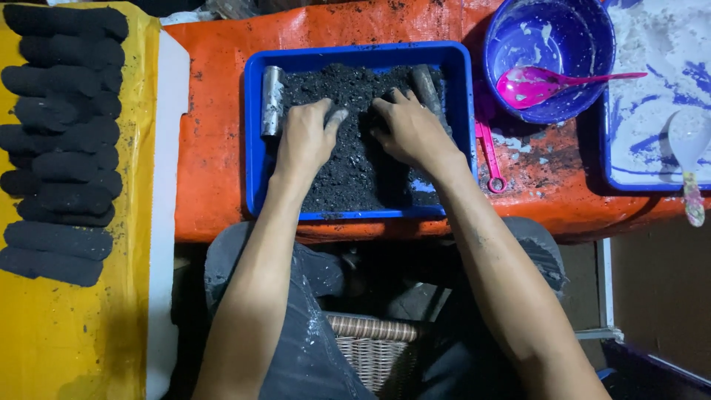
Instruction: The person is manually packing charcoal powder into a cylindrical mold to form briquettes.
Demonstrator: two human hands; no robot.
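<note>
Both hands are working in a blue rectangular tray [255, 170] that is sitting on an orange-covered tabletop [215, 111] and holding a heap of black, crumbly powder [348, 170]. The left hand [307, 141] is pressing palm-down into the powder with its fingers curled narrow, and whether it is gripping anything beneath is not showing. The right hand [411, 133] is lying on the powder with its fingers spread wider, their tips reaching toward a grey metal tube [426, 85] near the tray's far right corner. A second metal tube [272, 100] is resting along the tray's left wall, just beside the left hand. To the right of the tray, a blue bowl [585, 67] is holding a pink spoon [541, 83], and a pink tool [490, 155] is lying just beside the tray. Further right a tray of white powder [652, 67] is carrying a pale spoon [689, 163]. On the far left, black pressed cylinders [63, 141] are lying in rows on a yellow sheet [67, 326].
</note>
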